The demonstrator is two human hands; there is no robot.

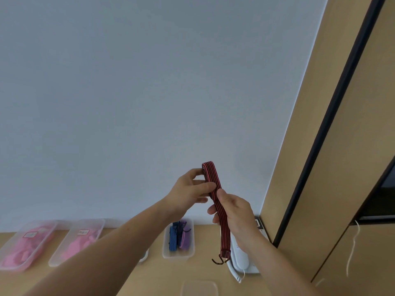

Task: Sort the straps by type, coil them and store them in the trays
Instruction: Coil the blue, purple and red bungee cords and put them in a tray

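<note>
Head view puts the strap (224, 236) low at 5 o'clock, folded double and held up before the wall, well above the worktop (160, 274). My left hand (190, 193) pinches the fold at the top. My right hand (235, 212) is curled round both plies lower down, and the hooks (220, 261) dangle free at 6 o'clock below it.

The strap looks light, soft and stretchy. It should coil readily but may spring open unless I grip across the layers, and the hard hooks could snag.

The tray (177, 256) of blue and purple straps sits at 8 o'clock from the hooks, with the pink trays (52, 262) farther out at 9 o'clock. A cabinet (310, 146) crowds 3 o'clock and a phone (241, 261) lies just behind the hooks. I judge the open room lies toward 9 o'clock.
</note>
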